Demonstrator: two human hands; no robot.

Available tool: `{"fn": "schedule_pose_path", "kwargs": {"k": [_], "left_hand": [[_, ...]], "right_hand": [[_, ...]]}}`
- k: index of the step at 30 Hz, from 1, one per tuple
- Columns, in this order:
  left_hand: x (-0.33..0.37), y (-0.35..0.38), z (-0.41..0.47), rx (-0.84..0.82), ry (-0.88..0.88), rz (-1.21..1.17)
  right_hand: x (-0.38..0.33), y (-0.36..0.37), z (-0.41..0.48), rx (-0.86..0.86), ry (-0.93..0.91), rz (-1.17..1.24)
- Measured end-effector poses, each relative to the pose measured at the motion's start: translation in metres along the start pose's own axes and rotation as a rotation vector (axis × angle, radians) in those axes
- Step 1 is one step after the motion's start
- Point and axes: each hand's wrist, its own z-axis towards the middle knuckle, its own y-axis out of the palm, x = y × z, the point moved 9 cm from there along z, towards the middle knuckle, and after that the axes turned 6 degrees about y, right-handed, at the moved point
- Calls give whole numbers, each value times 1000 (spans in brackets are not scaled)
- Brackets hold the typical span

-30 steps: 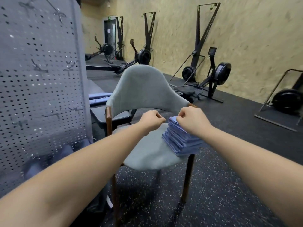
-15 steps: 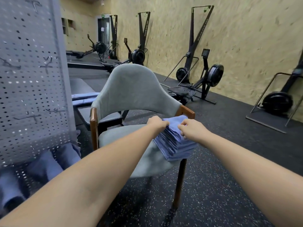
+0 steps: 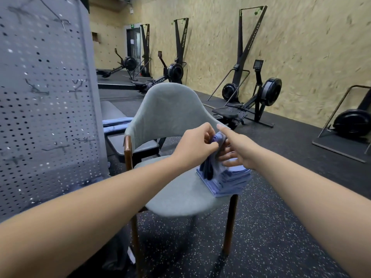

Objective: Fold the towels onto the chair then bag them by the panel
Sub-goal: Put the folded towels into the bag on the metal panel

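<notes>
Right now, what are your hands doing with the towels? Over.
Left hand pinches top towel, held up. Right hand open beside it. Stack on chair. Nothing blocking.

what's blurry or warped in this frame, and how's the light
Head view: motion blur smears the panel and the right hand; the towels on the chair are fairly sharp; the wide-angle lens stretches the forearms; light is soft and even, no glare.

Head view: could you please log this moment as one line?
left hand: pinches raised towel | right hand: outstretched beside towel | stack: on chair
</notes>
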Motion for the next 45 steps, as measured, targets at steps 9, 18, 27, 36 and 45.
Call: {"fn": "schedule_pose_path", "kwargs": {"k": [9, 18, 27, 36, 45], "left_hand": [[-19, -113, -110, -65, -36, 116], [-139, -250, -228, 189, -488, -95], [-200, -301, -335, 172, -658, -74], [-243, -296, -401, 154, -890, -247], [-294, -357, -409, 271, -875, -119]], "right_hand": [[-35, 144, -56, -286, -232, -169], [-48, 286, -124, -367, -564, -452], [-9, 396, -142, -410, -608, -657], [46, 480, -155, -487, -601, -718], [46, 548, -151, -470, -584, -671]]}}
